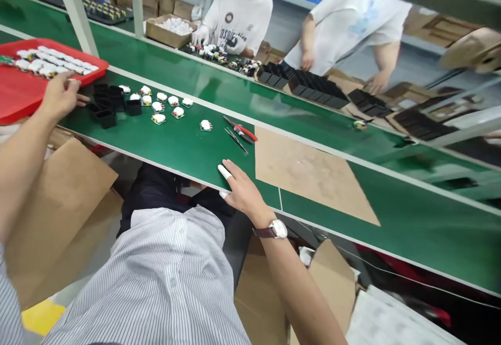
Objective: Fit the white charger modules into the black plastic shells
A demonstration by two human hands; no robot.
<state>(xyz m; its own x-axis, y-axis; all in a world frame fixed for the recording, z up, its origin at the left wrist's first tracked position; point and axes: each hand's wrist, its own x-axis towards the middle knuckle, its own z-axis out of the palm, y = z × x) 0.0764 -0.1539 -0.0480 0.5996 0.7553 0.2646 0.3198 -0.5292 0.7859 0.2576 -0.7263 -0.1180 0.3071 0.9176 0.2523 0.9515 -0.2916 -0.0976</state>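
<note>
My left hand (61, 96) reaches over the right end of a red tray (23, 97), fingers apart, beside a cluster of small black plastic boxes (113, 98). I make out nothing in its grasp. White-topped small parts with coloured wires (37, 66) lie in rows in the tray, and several similar pieces (158, 119) are scattered on the green bench to the right of the boxes. My right hand (243, 188) rests open at the bench's near edge, with white covers on two of its digits. Just beyond it lie red-handled pliers (242, 130) and metal tweezers (236, 140).
A brown cardboard sheet (309, 170) lies flat to the right of the pliers. Across the green belt (235, 97), two people in white shirts handle small parts and rows of black boxes (317, 88). A metal post (74, 11) rises behind the tray. Cardboard (62, 199) stands below the bench.
</note>
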